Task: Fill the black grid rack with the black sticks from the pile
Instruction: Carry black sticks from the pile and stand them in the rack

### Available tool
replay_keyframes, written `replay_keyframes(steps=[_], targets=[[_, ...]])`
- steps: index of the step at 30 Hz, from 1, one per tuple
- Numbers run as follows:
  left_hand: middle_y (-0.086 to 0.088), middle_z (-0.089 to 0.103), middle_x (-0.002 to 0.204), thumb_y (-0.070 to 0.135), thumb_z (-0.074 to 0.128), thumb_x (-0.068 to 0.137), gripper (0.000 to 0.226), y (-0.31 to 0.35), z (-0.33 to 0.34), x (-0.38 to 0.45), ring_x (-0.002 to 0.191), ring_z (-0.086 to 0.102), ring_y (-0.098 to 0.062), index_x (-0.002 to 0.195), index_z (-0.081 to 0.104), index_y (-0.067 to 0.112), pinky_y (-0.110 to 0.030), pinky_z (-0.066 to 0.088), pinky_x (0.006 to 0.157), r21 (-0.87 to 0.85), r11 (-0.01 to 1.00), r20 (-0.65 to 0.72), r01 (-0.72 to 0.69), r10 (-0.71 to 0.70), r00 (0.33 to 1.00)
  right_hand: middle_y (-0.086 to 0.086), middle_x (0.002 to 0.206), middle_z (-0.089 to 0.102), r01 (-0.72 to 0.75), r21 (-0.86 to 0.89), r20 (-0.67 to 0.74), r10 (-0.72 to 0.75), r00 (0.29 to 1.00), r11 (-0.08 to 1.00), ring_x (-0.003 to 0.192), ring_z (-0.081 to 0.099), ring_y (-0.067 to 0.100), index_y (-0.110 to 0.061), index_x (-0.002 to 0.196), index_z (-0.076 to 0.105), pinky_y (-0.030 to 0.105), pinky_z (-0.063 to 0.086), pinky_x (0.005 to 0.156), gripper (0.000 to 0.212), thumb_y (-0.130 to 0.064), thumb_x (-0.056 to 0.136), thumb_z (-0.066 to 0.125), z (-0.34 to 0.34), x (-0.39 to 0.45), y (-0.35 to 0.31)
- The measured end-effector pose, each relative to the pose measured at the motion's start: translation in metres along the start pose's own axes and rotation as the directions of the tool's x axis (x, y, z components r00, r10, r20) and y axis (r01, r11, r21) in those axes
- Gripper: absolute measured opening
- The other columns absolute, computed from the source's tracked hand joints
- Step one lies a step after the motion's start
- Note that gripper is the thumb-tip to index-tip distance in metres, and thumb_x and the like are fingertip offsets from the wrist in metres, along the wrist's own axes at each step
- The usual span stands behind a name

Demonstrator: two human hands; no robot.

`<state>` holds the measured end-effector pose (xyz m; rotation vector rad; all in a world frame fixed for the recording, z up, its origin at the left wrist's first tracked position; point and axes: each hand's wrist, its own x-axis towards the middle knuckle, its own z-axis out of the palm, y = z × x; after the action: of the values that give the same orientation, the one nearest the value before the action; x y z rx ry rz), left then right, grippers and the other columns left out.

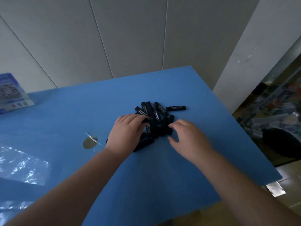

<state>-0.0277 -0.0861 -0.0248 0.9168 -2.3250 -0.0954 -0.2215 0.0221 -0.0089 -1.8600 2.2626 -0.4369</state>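
Both hands on black sticks pile, blue table.

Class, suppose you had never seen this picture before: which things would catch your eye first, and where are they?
A heap of black sticks with white lettering lies mid-table on the blue table top. The left hand rests on the heap's left side, while the right hand hovers open at its right. One stray stick lies apart, behind and right.

You'll see white printed lettering along the sides of the black sticks, but it is too small and blurred to read. The blue box at the table's far left carries print, also illegible.
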Motion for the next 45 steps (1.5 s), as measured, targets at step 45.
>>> replay_keyframes(steps=[45], targets=[[-0.016, 0.067, 0.096, 0.0, 0.053, 0.098, 0.02, -0.007, -0.138, -0.082, 0.085, 0.068, -0.017, 0.115, 0.062, -0.005, -0.024, 0.057, 0.08, -0.815, -0.228, 0.517, 0.532, -0.7, 0.492, -0.014, 0.081, 0.075, -0.048, 0.883, 0.134, -0.153, 0.979, 0.467, 0.066, 0.065, -0.003, -0.027, 0.094, 0.075, 0.023, 0.05, 0.068, 0.007, -0.031, 0.093, 0.068, -0.008, 0.019, -0.115]])
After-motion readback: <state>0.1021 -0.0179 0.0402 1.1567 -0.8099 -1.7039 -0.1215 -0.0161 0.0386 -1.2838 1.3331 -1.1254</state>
